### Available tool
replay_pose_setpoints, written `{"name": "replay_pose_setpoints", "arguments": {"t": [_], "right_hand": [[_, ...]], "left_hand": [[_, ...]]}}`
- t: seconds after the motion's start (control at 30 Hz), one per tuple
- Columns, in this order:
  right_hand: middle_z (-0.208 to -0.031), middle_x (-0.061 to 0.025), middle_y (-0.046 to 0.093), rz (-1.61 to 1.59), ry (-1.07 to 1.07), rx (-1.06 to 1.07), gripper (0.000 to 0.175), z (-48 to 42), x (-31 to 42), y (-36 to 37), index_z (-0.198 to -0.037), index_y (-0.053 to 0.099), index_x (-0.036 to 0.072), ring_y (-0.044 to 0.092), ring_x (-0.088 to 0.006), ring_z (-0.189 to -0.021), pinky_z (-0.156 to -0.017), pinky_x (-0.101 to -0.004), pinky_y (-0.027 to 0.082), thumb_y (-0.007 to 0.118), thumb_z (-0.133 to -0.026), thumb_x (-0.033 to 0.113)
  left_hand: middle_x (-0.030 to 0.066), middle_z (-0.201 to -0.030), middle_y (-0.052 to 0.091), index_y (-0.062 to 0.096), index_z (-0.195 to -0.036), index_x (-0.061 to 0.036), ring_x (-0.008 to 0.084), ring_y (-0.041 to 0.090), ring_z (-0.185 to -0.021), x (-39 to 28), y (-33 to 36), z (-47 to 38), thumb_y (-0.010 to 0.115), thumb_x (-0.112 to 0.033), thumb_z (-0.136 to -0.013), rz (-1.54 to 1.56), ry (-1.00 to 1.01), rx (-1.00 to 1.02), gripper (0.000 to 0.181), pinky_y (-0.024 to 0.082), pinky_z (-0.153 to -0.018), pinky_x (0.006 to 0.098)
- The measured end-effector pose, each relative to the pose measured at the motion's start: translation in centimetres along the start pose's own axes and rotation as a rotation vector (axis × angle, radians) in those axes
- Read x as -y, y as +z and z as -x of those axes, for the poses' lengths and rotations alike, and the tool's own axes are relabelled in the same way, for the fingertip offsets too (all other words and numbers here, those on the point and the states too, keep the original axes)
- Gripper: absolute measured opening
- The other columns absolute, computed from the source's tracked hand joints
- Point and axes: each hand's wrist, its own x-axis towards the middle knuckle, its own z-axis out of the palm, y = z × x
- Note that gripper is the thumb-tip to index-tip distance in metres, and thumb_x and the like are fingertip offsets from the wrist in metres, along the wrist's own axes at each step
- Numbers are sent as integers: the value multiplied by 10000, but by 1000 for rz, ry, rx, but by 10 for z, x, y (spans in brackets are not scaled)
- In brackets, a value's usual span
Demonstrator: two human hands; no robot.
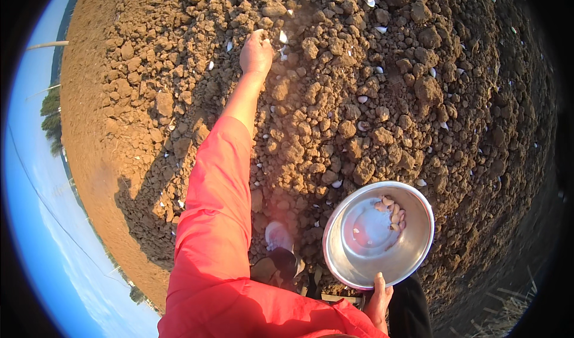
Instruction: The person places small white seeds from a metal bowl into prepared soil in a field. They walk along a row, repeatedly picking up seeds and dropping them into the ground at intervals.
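Note:
My left hand (256,54), at the end of a red sleeve, reaches out to the clumpy brown soil (309,91). Its fingers are curled together at the ground, and whether anything is between them is hidden. Just right of it lies a white garlic clove (283,36), with another clove (229,46) to its left. Near my body, my right hand (380,300) grips the rim of a metal bowl (358,266), thumb over the edge. The bowl is tilted, and several garlic cloves (395,216) rest against its far right side.
More pale cloves lie scattered over the soil, among them one clove (362,99) beyond the bowl. A shoe (279,236) stands on the ground below my left arm. Dry straw (506,309) sits at lower right. Trees (51,118) and sky fill the left rim.

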Motion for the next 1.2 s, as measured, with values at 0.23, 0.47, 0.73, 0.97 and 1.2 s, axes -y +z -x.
{"name": "replay_pose_setpoints", "arguments": {"t": [0.23,0.47,0.73,0.97,1.2], "right_hand": [[-1052,-103,582,81,-79,16,364,-2,0,0,-1141,510,-65,525,-172,-929,-848,-316,397,545,-889,194],[-996,-96,594,83,8,15,385,-4,-5,-2,-1172,484,-34,581,-177,-862,-683,-309,502,536,-879,210],[-865,-52,592,204,-264,57,248,-29,-55,-38,-1056,561,11,560,-156,-717,-614,-287,457,610,-878,177],[-1137,-135,544,-47,53,65,351,-32,-61,-51,-1199,498,-5,571,-224,-982,-847,-371,461,564,-901,168],[-1156,-120,553,92,86,-6,320,-8,-18,-15,-1187,508,-11,573,-213,-1006,-863,-366,464,538,-913,150]], "left_hand": [[84,-1009,609,653,-923,-142,288,607,-907,-24,7,-2,589,-233,-824,-261,104,137,149,485,-772,405],[121,-991,617,628,-920,-81,311,606,-920,-38,25,-10,618,-302,-820,-385,75,142,243,481,-778,428],[111,-834,641,634,-898,-107,309,615,-852,-38,23,-18,602,-231,-822,-94,-43,84,150,483,-709,382],[147,-873,642,642,-984,-98,344,613,-839,-7,39,-26,563,-131,-840,-88,287,-57,168,485,-720,416],[191,-902,619,568,-869,-41,370,610,-841,-36,27,-29,535,-87,-828,-244,217,152,70,486,-722,453]]}}
